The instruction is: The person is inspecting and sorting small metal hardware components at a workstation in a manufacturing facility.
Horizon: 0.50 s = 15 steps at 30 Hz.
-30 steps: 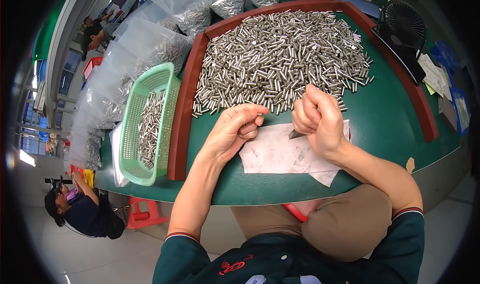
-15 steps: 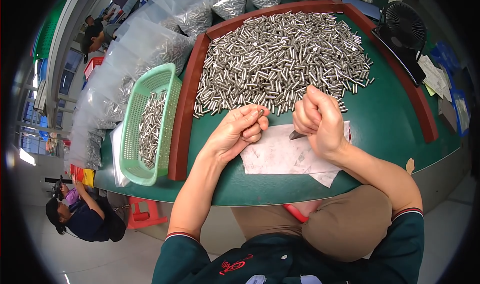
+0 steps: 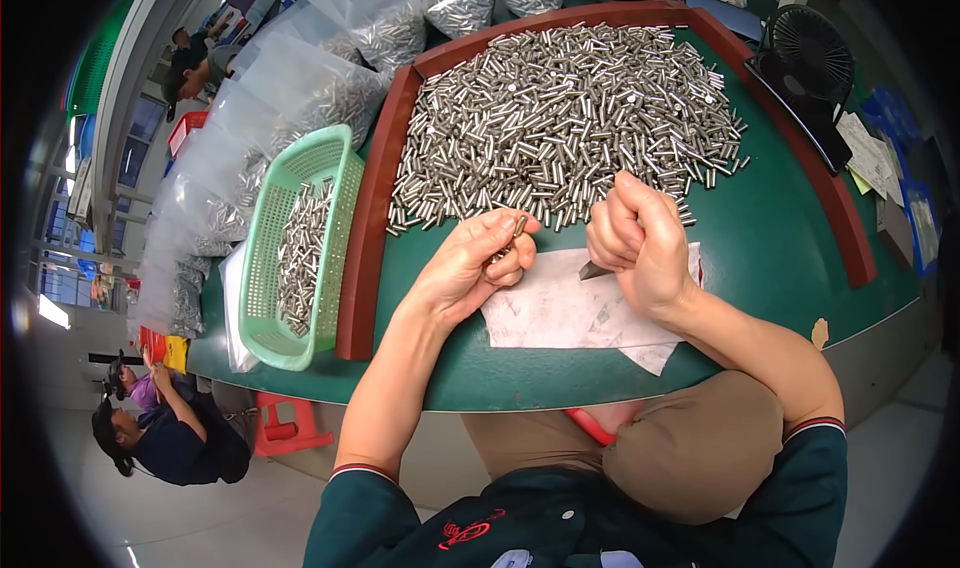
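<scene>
Between thumb and fingers, my left hand (image 3: pixel 478 260) grips a small metal pin (image 3: pixel 519 226), its end pointing up and away. More metal shows in the curl of those fingers. My right hand (image 3: pixel 640 243) is closed in a loose fist over a stained white cloth (image 3: pixel 560 308); a dark, flat, pointed piece (image 3: pixel 592 270) sticks out below its fingers, and its kind cannot be made out. Just beyond both hands lies a large heap of loose shiny metal pins (image 3: pixel 570 118) on the green tabletop (image 3: pixel 790 238).
Dark red wooden rails (image 3: pixel 375 218) border the heap. Left of them stands a green plastic basket (image 3: pixel 257 308) part filled with pins. Clear bags of pins (image 3: pixel 330 93) line the table's left and far sides. A black fan (image 3: pixel 808 53) stands far right. Co-workers (image 3: pixel 175 418) are at the left.
The pin in my left hand has tipped up and shows more of its length, with the fingers slightly shifted. My right hand stays in place.
</scene>
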{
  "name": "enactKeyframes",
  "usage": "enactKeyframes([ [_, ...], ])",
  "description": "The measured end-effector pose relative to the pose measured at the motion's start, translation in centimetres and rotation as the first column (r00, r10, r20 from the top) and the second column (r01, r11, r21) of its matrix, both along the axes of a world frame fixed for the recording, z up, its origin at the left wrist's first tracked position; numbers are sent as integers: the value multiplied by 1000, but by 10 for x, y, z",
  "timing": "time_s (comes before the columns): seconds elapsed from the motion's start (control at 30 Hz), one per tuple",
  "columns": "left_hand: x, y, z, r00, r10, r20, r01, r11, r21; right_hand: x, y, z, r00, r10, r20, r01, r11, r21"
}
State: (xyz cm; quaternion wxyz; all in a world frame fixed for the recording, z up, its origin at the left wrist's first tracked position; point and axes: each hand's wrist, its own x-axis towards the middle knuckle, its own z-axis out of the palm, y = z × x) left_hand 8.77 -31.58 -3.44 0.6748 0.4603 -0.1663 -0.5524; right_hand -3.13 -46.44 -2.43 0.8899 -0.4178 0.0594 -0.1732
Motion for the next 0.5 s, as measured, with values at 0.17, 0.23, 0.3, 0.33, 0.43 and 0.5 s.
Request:
enactKeyframes([
  [0.17, -33, -8, 6, 613, -48, 789, -127, 979, 158, 1, -2, -1, 1000, -5, -3, 5, 1000, -2],
  [0.23, -44, -12, 8, 145, -207, 968, -114, 968, 224, 1, -2, -1, 1000, -9, -7, 9, 1000, -13],
  [0.3, -45, -12, 5, 126, -204, 971, -128, 967, 220, 1, -2, 0, 1000, -6, -1, 6, 1000, -21],
  [0.33, -46, -12, 4, 101, -196, 975, -147, 967, 209, 1, -1, 0, 1000, -2, -7, 2, 1000, -14],
  [0.43, -42, -10, 4, 118, -243, 963, -179, 948, 261, -1, -1, -2, 1000, -23, 7, 23, 1000, -2],
  [0.5, -43, -9, 3, 131, -227, 965, -203, 947, 250, -2, 1, 0, 999, -39, 20, 39, 999, -4],
])
